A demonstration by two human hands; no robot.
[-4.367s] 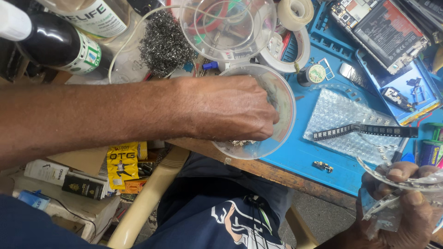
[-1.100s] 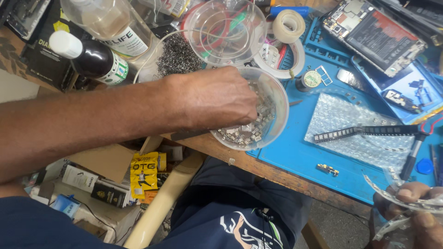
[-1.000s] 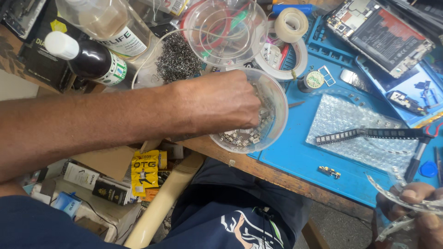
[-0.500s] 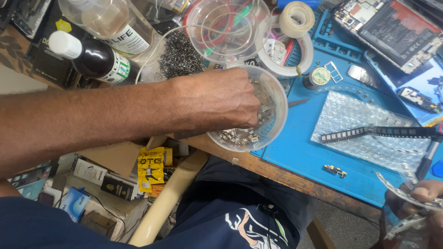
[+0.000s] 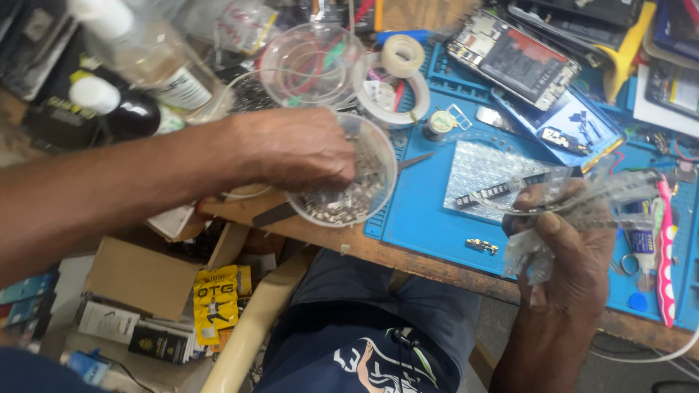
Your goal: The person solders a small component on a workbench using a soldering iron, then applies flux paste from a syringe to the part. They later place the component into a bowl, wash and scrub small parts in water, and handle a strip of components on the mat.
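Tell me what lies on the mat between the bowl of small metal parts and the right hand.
In the head view, bubble wrap with a black strip lies on the blue mat, plus a small brass part.

Yellow packet [image 5: 216, 300] on the floor below my left hand [image 5: 302, 149], small dark and white boxes [image 5: 138, 331] beside it. White bottle labels [image 5: 180, 89] up-left of that hand. Crumpled clear wrapper [image 5: 575, 204] in my right hand [image 5: 564, 251].

Bare forearms; dark blue printed shirt [image 5: 364, 356], blue trousers [image 5: 378, 298].
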